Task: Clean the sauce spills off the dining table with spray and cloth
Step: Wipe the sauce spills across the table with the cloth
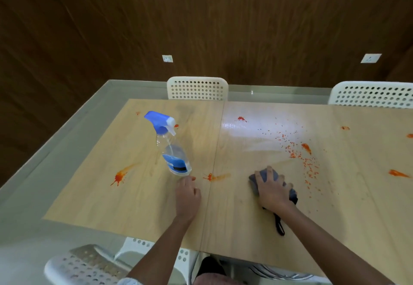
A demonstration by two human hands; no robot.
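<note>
- My right hand [273, 192] presses flat, fingers spread, on the grey cloth [263, 181] against the tabletop [134, 195].
- My left hand [187, 197] rests on the tabletop, fingers loosely curled and holding nothing, its fingertips just beside the spray bottle [173, 150]; I cannot tell whether they touch its base.
- Sauce spills: a smear [213, 177] between my hands, a splat [120, 176] left of the left hand, and specks [301, 157] beyond the right.

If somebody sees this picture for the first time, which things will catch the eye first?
Most striking are the orange-red sauce spills scattered over the light wooden table, thickest to the right of the middle. Left of centre stands the spray bottle with a blue trigger head, and at the near right the right hand presses a grey cloth.
</note>
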